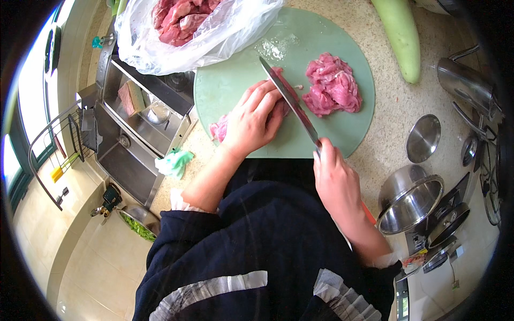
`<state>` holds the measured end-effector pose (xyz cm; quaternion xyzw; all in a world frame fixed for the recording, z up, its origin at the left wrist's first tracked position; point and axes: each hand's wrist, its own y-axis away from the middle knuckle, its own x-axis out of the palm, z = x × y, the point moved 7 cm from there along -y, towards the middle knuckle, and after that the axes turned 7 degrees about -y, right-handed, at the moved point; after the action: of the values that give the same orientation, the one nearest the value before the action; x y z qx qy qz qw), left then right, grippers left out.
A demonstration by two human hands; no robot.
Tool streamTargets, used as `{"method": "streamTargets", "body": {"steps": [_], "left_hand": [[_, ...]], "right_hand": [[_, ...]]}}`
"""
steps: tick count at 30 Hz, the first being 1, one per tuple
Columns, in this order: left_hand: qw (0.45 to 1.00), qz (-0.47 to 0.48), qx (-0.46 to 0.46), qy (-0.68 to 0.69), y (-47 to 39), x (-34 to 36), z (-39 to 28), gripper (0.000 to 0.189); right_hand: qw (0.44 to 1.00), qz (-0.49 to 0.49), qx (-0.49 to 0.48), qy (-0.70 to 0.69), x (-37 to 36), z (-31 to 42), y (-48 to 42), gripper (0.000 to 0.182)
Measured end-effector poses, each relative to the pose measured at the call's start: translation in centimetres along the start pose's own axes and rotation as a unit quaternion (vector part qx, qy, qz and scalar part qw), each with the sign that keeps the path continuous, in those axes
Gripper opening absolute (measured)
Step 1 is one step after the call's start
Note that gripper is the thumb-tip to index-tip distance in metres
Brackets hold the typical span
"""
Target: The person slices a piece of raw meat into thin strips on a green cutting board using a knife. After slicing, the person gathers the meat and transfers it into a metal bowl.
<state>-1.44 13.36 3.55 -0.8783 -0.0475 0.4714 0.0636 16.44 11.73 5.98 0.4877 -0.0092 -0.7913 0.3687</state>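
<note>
My right hand (pixel 337 172) grips the handle of a kitchen knife (pixel 295 105), whose long blade slants up and left across the green cutting board (pixel 225 86). Under my left hand (pixel 255 116) a piece of raw meat (pixel 219 127) is pressed to the board; it shows on both sides of the hand, and its right end lies at the blade. To the right of the knife rests a heap of cut raw meat (pixel 333 86). A clear plastic bag (pixel 140 44) with larger chunks of raw meat (pixel 184 22) overlaps the board's upper left edge.
A steel sink (pixel 128 172) lies at the left, with a sponge (pixel 131 98) at its upper part and a green plastic bag (pixel 175 163) by its edge. To the right are a pale green gourd (pixel 403 44), a steel pot (pixel 409 200), a round steel lid (pixel 423 138) and a steel jug (pixel 466 82).
</note>
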Motion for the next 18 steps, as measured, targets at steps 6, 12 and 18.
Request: {"method": "streamTargets", "body": {"steps": [6, 12, 18], "left_hand": [[1.0, 0.0, 0.002, -0.004, 0.2, 0.2, 0.0, 0.03], [1.0, 0.012, 0.004, 0.015, 0.3, 0.5, 0.2, 0.03], [1.0, -0.002, 0.008, 0.001, 0.3, 0.3, 0.0, 0.031]], "right_hand": [[0.999, -0.03, 0.009, -0.019, 0.2, -0.2, 0.7, 0.027], [0.999, -0.032, 0.017, -0.033, 1.9, 0.0, -2.8, 0.026], [0.996, -0.022, 0.056, -0.071, 2.9, -1.1, -0.2, 0.027]]}}
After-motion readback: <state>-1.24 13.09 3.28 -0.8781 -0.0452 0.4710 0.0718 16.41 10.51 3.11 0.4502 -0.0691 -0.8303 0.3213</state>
